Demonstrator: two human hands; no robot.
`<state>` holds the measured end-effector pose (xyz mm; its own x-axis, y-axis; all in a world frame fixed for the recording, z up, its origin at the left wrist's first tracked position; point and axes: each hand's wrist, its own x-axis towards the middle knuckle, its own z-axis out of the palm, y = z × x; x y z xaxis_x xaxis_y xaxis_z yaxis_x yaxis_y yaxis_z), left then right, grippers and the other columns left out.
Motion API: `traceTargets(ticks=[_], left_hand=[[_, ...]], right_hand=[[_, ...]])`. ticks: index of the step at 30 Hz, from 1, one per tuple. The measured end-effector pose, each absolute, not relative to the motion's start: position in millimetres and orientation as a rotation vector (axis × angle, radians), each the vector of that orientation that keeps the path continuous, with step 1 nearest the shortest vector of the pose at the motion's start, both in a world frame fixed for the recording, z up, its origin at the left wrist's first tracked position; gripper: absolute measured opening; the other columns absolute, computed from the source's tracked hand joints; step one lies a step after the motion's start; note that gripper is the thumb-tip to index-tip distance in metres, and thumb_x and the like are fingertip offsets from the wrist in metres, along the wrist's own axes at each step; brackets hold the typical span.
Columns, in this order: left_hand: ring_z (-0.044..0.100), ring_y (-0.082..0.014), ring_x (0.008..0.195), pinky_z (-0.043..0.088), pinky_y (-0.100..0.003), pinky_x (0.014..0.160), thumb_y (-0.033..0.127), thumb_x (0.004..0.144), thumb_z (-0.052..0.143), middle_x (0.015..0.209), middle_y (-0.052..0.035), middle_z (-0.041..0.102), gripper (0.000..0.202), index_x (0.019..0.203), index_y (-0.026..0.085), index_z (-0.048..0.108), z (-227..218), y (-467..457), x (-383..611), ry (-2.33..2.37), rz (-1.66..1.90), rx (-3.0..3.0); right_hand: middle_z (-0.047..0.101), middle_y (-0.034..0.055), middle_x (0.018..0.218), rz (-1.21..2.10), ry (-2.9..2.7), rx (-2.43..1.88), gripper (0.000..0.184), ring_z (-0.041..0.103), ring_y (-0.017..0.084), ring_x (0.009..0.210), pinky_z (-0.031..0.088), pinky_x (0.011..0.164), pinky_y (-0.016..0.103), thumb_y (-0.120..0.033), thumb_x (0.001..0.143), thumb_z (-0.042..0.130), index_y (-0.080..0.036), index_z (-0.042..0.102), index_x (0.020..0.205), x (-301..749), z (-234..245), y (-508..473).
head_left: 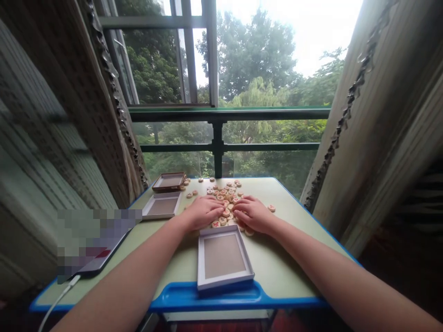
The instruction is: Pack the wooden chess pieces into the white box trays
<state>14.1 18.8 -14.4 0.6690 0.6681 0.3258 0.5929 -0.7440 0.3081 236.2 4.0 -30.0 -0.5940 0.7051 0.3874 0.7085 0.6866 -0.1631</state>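
Observation:
Both hands lie over a loose heap of round wooden Chinese chess pieces [223, 221] near the middle of the small table. My left hand [205, 212] is flat at the heap's left side, fingers stretched to the right and touching pieces. From the other side, my right hand [254, 213] rests on pieces with its fingers spread to the left. Neither hand grips anything that I can see. Some pieces are hidden beneath the palms. A white shallow box [249, 272] stands just in front of the hands, its grey-brown inside bare.
On the pale green table [284, 276] with a blue edge, a second white shallow box [161, 216] and a brown box [169, 188] stand at left. A tablet-like device [110, 246] with a white cable [60, 297] lies nearer. One piece [272, 208] sits apart at right. Railing [270, 113] behind.

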Motion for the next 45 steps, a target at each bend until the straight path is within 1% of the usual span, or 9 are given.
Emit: traceTargets(ticks=[5,10,17,23,26,28,35,39,45], left_hand=[[0.056,-0.0191,0.088,0.037,-0.030,0.085,0.042,0.088,0.031,0.089,-0.0030,0.069,0.044,0.082,0.020,0.068,-15,23,10,1.103,0.597,2.784],[0.056,-0.0171,0.074,0.039,-0.027,0.072,0.043,0.088,0.030,0.076,-0.0039,0.066,0.045,0.076,0.018,0.065,-16,26,5,1.194,0.644,2.768],[0.058,-0.0191,0.088,0.040,-0.030,0.082,0.041,0.089,0.030,0.093,-0.0054,0.068,0.042,0.090,0.020,0.066,-18,30,-6,1.408,0.774,2.693],[0.056,-0.0208,0.098,0.041,-0.033,0.084,0.038,0.089,0.035,0.107,-0.0086,0.064,0.036,0.095,0.019,0.065,-24,33,-1,1.526,0.857,2.715],[0.059,-0.0183,0.073,0.041,-0.030,0.069,0.029,0.088,0.036,0.076,-0.0067,0.066,0.034,0.072,0.017,0.063,-26,32,2,1.647,1.006,2.716],[0.055,-0.0165,0.060,0.038,-0.030,0.062,0.023,0.084,0.039,0.059,-0.0050,0.060,0.033,0.057,0.017,0.057,-29,31,2,1.714,1.218,2.738],[0.044,-0.0128,0.045,0.027,-0.031,0.052,0.016,0.080,0.039,0.043,-0.0016,0.046,0.037,0.043,0.018,0.043,-33,31,-7,1.797,1.766,2.598],[0.043,-0.0127,0.045,0.026,-0.031,0.051,0.017,0.080,0.040,0.043,-0.0014,0.045,0.037,0.043,0.019,0.041,-33,33,-7,1.802,1.803,2.554],[0.046,-0.0147,0.048,0.031,-0.032,0.052,0.020,0.080,0.041,0.046,-0.0034,0.049,0.035,0.046,0.020,0.045,-33,29,-3,1.763,1.606,2.638]], right_hand=[[0.065,0.0054,0.107,-0.016,-2.439,-1.122,0.032,0.053,0.020,0.101,0.035,0.094,0.039,-0.039,0.088,0.041,-0.023,0.066,0.099,236,-29,5],[0.065,0.0029,0.109,0.057,-2.479,-1.041,0.034,0.054,0.019,0.104,0.033,0.096,0.039,-0.036,0.091,0.036,-0.024,0.066,0.102,237,-26,6],[0.064,0.0058,0.109,0.114,-2.293,-1.115,0.030,0.053,0.021,0.106,0.039,0.092,0.038,-0.037,0.087,0.043,-0.023,0.067,0.099,233,-21,3],[0.063,0.0074,0.110,0.138,-2.466,-1.047,0.027,0.057,0.021,0.101,0.042,0.090,0.035,-0.027,0.083,0.048,-0.021,0.066,0.101,173,14,79],[0.060,0.0073,0.118,0.117,-2.614,-1.111,0.031,0.055,0.021,0.106,0.041,0.092,0.033,-0.029,0.083,0.049,-0.021,0.063,0.109,125,19,134],[0.059,0.0088,0.119,0.117,-2.644,-1.135,0.035,0.056,0.022,0.105,0.043,0.090,0.034,-0.030,0.083,0.049,-0.020,0.060,0.114,94,13,164],[0.052,0.0060,0.129,0.142,-2.729,-1.125,0.038,0.040,0.023,0.124,0.031,0.102,0.039,-0.028,0.081,0.051,-0.025,0.055,0.119,34,-24,211],[0.051,0.0098,0.129,0.204,-2.729,-1.130,0.043,0.045,0.026,0.119,0.037,0.096,0.038,-0.028,0.079,0.050,-0.020,0.054,0.121,30,-26,213],[0.063,0.0063,0.111,0.305,-2.748,-0.977,0.031,0.060,0.020,0.092,0.046,0.082,0.029,-0.022,0.072,0.052,-0.018,0.067,0.099,43,-17,185]])
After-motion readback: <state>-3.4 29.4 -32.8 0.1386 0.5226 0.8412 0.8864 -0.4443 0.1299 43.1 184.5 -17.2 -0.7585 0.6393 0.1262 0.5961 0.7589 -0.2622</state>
